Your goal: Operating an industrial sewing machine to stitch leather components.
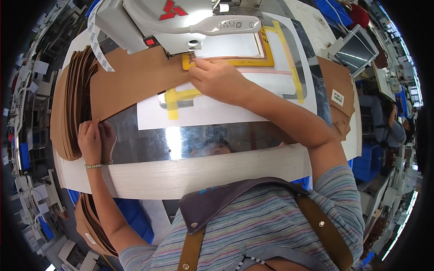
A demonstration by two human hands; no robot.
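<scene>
A flat brown panel (133, 81), like leather, stretches from my left hand (94, 137) to the machine's yellow frame. My left hand is closed in a pinch on the panel's near left corner. At its right end my right hand (219, 80) is closed over the panel's edge, fingertips beside the near left corner of the yellow frame (226, 62); the thumb's grip is partly hidden. The white sewing machine head (156, 27) stands just beyond. Under the frame lies a white sheet (217, 113) with yellow tape (174, 101) on a clear template.
A thick stack of brown panels (72, 104) stands at the left. More brown pieces (334, 86) lie at the right, near a small screen (355, 49). A measuring tape strip (97, 40) hangs from the machine. Shiny metal plate (135, 144) covers the front; blue bins (133, 219) sit below.
</scene>
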